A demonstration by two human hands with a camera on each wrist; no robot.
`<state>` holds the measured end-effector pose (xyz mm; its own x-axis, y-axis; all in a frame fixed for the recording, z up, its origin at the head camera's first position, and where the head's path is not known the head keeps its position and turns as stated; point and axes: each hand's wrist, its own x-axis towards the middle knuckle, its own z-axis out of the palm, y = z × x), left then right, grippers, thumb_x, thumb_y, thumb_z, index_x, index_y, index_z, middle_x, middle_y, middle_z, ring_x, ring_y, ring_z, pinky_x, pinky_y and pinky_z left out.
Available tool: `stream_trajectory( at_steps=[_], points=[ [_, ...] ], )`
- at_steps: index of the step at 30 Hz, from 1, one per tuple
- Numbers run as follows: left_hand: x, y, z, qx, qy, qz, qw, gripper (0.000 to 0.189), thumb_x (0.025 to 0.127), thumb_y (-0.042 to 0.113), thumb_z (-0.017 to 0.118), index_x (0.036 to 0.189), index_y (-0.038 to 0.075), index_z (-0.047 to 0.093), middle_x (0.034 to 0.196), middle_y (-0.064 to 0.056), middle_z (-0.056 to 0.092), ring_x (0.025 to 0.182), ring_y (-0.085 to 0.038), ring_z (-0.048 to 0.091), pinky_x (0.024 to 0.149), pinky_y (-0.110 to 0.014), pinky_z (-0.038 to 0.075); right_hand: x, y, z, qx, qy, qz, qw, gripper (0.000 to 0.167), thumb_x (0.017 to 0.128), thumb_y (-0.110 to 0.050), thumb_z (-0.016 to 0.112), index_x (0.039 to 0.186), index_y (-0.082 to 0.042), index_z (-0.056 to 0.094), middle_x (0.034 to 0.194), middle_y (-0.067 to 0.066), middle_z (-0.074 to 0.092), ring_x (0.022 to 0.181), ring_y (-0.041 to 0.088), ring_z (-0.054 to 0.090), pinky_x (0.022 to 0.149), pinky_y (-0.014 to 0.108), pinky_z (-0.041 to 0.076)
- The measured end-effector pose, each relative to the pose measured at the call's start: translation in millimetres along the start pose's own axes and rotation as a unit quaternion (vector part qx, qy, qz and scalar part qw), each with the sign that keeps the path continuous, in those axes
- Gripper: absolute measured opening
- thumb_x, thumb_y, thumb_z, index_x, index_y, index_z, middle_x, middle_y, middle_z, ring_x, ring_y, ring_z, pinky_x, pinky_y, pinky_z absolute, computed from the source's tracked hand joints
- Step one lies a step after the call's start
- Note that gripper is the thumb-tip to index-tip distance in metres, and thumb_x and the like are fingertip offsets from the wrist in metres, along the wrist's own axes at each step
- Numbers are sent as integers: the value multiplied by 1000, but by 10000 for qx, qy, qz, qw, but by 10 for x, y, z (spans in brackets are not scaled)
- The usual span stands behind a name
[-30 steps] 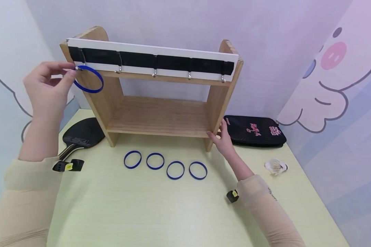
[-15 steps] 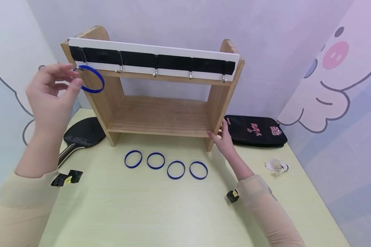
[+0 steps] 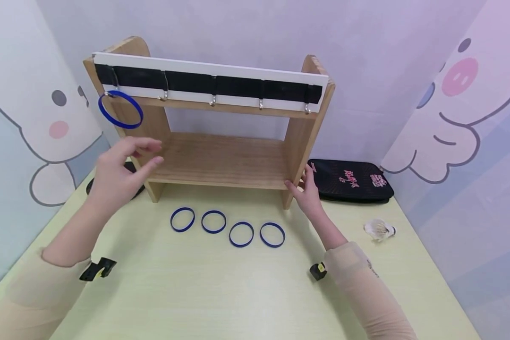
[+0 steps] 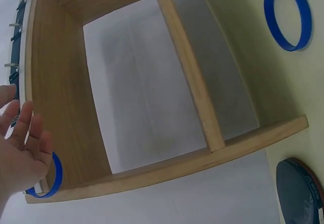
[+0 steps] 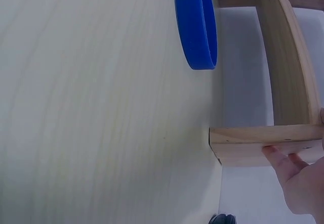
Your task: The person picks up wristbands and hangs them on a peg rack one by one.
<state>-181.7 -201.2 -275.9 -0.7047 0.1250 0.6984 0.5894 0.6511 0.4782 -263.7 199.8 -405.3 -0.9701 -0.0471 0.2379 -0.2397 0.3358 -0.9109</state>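
Observation:
A blue ring (image 3: 129,126) hangs from the leftmost hook of a white board with a black strip (image 3: 238,88), fixed across the top front of a wooden shelf (image 3: 221,158). My left hand (image 3: 118,174) holds nothing, thumb and fingers spread apart, below that ring and before the shelf's left side. In the left wrist view the hanging ring (image 4: 58,176) shows beside the palm. My right hand (image 3: 308,197) grips the lower right side panel of the shelf, thumb at its front. Several more blue rings (image 3: 272,246) lie in a row on the table before the shelf.
Further silver hooks (image 3: 213,100) line the board to the right. A black paddle (image 4: 298,196) lies left of the shelf, partly behind my left hand in the head view. On the right are a black case (image 3: 348,182) and a shuttlecock (image 3: 380,230).
My left hand has let go of the blue ring at the leftmost hook and moved down and right. The ring stays hanging there. My right hand has kept its grip on the shelf.

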Motion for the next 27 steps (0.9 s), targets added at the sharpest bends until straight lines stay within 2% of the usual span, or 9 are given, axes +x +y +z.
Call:
stream_trajectory(
  at_steps=[2, 4, 7, 10, 14, 17, 22, 24, 27],
  points=[
    [-48, -30, 38, 111, -267, 26, 9996, 29, 83, 6, 71, 112, 4, 64, 106, -8, 67, 100, -5, 54, 83, -11, 36, -16, -63, -3, 48, -28, 19, 10000, 72, 91, -16, 63, 147, -22, 18, 147, 22, 34, 123, 42, 48, 95, 56, 44],
    [-102, -66, 74, 226, -590, -14, 9980, 29, 84, 9, 71, 112, 6, 65, 109, -8, 66, 105, -14, 55, 88, -17, 39, -46, -150, -6, 54, -54, 8, 10000, 71, 91, -12, 62, 147, -18, 18, 147, 24, 33, 123, 43, 47, 95, 57, 43],
    [-187, -132, 140, 325, -1096, -122, 9934, 31, 83, 12, 72, 113, 8, 65, 112, -8, 65, 111, -25, 54, 94, -34, 43, -97, -273, -3, -3, -96, -12, 10000, 70, 92, -9, 60, 147, -14, 17, 146, 27, 32, 122, 45, 46, 95, 57, 43],
    [-281, -228, 226, 377, -1500, -68, 9879, 33, 81, 12, 74, 113, 7, 65, 113, -10, 64, 111, -29, 53, 91, -51, 44, -120, -315, -3, -60, -135, -28, 9999, 69, 93, -9, 59, 147, -13, 16, 146, 27, 31, 123, 44, 46, 95, 57, 43],
    [-413, -402, 365, 367, -1931, 104, 9804, 34, 79, 13, 75, 111, 7, 65, 112, -10, 65, 111, -31, 52, 91, -54, 42, -116, -294, -7, 44, -114, -36, 9999, 69, 92, -9, 59, 147, -13, 17, 144, 27, 35, 121, 44, 47, 94, 57, 44],
    [-513, -533, 448, 358, -2286, -94, 9728, 34, 81, 20, 75, 112, 9, 65, 113, -9, 65, 114, -32, 51, 93, -54, 40, -63, -139, 3, 78, -65, -68, 9999, 69, 92, -13, 61, 147, -19, 18, 142, 25, 38, 120, 41, 50, 92, 55, 46],
    [-637, -764, 547, 334, -2702, -546, 9607, 36, 84, 21, 72, 116, 7, 64, 117, -12, 63, 116, -35, 49, 97, -55, 36, -85, -198, 15, 46, -90, -84, 9999, 69, 92, -11, 60, 147, -18, 18, 142, 26, 38, 119, 41, 50, 92, 55, 46],
    [-664, -861, 590, 312, -2827, -565, 9570, 36, 83, 17, 73, 116, 6, 64, 117, -12, 63, 116, -35, 49, 97, -56, 35, -124, -302, 10, 89, -114, -82, 9999, 69, 92, -8, 60, 146, -13, 18, 141, 28, 37, 119, 44, 49, 92, 56, 45],
    [-685, -976, 645, 337, -3013, -531, 9515, 34, 82, 15, 73, 115, 6, 65, 116, -12, 64, 114, -35, 51, 96, -56, 36, -126, -298, 9, 102, -131, -98, 9998, 69, 92, -7, 59, 147, -12, 17, 142, 28, 37, 119, 44, 49, 93, 56, 45]
  ],
)
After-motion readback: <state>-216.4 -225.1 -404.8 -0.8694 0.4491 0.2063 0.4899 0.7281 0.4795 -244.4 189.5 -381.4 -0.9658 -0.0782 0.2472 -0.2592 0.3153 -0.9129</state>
